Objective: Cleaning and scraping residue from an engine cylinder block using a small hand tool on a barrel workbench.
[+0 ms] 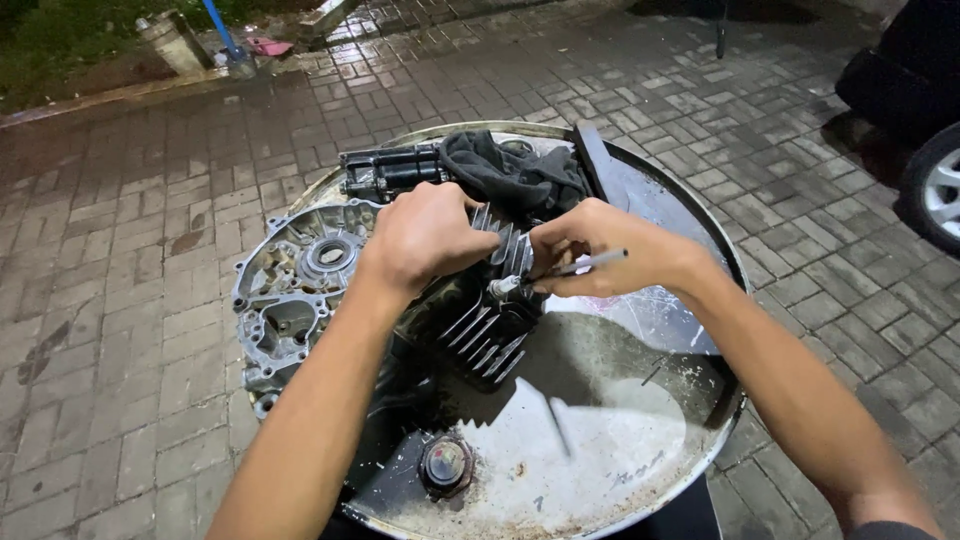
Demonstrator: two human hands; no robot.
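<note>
Head view: finned cylinder (490,320) under both hands (425,235), atop drum (620,470).

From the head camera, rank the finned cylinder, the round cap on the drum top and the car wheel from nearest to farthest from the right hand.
1. Finned cylinder: touching the right hand, just left of it.
2. Round cap: lower on the drum top, toward the person.
3. Car wheel: far right, on the paving.
</note>
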